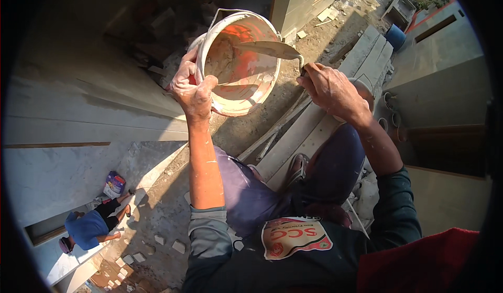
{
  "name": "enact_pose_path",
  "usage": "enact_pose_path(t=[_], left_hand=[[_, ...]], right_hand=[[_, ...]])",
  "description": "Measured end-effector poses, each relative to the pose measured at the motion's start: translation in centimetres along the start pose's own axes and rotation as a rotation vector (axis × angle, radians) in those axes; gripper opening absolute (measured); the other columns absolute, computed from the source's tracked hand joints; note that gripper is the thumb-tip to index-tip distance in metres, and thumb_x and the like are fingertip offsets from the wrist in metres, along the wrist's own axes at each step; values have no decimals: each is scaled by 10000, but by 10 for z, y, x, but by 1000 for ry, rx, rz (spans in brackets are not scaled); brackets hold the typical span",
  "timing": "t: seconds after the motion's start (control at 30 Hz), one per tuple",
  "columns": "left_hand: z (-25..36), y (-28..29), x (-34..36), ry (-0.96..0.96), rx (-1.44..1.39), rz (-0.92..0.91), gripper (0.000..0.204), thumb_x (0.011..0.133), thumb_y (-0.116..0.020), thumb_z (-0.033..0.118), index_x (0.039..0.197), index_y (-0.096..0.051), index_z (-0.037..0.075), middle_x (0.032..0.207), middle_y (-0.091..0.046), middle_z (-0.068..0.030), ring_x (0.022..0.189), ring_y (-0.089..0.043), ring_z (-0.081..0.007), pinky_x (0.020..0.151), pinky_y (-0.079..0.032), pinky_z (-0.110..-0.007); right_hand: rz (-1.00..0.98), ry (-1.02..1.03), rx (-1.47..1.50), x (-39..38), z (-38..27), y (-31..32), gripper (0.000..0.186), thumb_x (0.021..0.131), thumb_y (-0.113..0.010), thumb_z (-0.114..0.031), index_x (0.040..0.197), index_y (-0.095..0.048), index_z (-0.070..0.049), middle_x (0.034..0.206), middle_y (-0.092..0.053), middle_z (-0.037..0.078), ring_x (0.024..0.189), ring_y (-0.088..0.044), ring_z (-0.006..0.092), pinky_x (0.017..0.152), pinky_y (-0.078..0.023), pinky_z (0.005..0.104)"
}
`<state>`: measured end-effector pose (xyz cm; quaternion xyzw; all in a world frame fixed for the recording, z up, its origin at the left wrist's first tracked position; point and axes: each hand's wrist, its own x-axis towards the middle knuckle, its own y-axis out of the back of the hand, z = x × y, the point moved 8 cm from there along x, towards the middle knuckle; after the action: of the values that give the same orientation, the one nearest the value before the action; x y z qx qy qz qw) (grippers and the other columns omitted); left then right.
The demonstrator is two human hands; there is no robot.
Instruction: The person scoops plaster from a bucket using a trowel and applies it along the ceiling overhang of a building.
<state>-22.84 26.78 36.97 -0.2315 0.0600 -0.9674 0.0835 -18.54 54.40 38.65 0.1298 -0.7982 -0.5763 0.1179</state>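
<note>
My left hand [195, 87] grips the rim of a tilted bucket [270, 78], its mouth turned toward me. Orange shows through the pale crust inside, and wet grey-brown mortar [220, 57] clings to the left inner wall. In my right hand [335, 91] is the handle of a pointing trowel [270, 48]. The trowel's blade reaches across the bucket's mouth from the right, its tip near the mortar. Whether the blade touches the mortar, I cannot tell. A thin wire handle [215, 16] stands up at the bucket's far rim.
Long planks [361, 57] run under my feet, high above the ground. Another bucket [362, 90] stands on them behind my right wrist. A plastered wall [94, 104] rises close on the left. Below at left, a person in blue [86, 229] is beside a bag [114, 184]. A blue barrel [395, 37] stands far right.
</note>
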Motion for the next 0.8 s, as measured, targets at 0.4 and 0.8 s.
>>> enact_pose_path(t=[0.4,0.8], left_hand=[[4,-5,-18,-123,212,-236,146,552,-632,-53,617,-515,5,1136,-677,-173,1118,-594,-254,1091,-336,-438],[-17,2,-14,5,-13,-252,201,518,-730,-4,670,-602,23,1155,-651,-156,1076,-597,-237,988,-428,-394]], right_hand=[[-33,-58,-83,41,-55,-94,224,866,-526,-62,981,-544,128,838,-632,249,727,-696,352,615,-573,418],[-281,56,-14,32,-57,-118,163,847,-546,-59,910,-635,62,894,-653,217,897,-683,338,753,-572,410]])
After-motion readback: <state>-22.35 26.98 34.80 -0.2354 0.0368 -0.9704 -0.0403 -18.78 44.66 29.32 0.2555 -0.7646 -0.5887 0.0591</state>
